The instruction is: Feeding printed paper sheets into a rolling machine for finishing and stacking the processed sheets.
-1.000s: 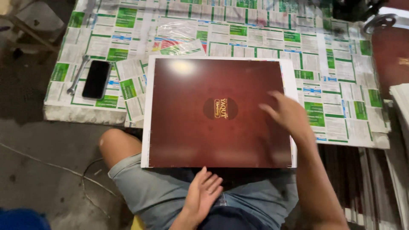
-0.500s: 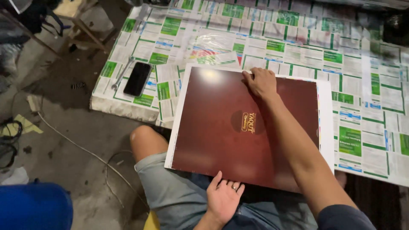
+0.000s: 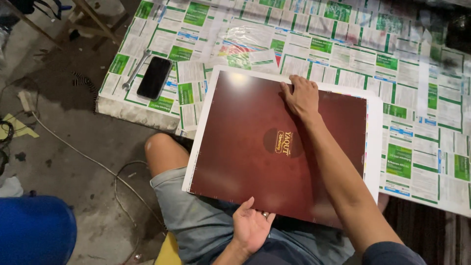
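Note:
A large glossy dark-red printed sheet with white margins and a small gold emblem lies tilted, half on the low table and half over my lap. My right hand rests flat with fingers on the sheet's far edge. At the near edge my left hand, wearing a ring, has its fingers curled under the sheet and its thumb up against that edge.
The low table is covered with green-and-white printed paper. A black phone and a metal wrench lie at its left end. A clear plastic wrapper lies behind the sheet. Cables cross the concrete floor; a blue object sits lower left.
My right hand went from the sheet's right side up to its far edge. The view swung, so the sheet now looks tilted. My left hand stayed at the near edge.

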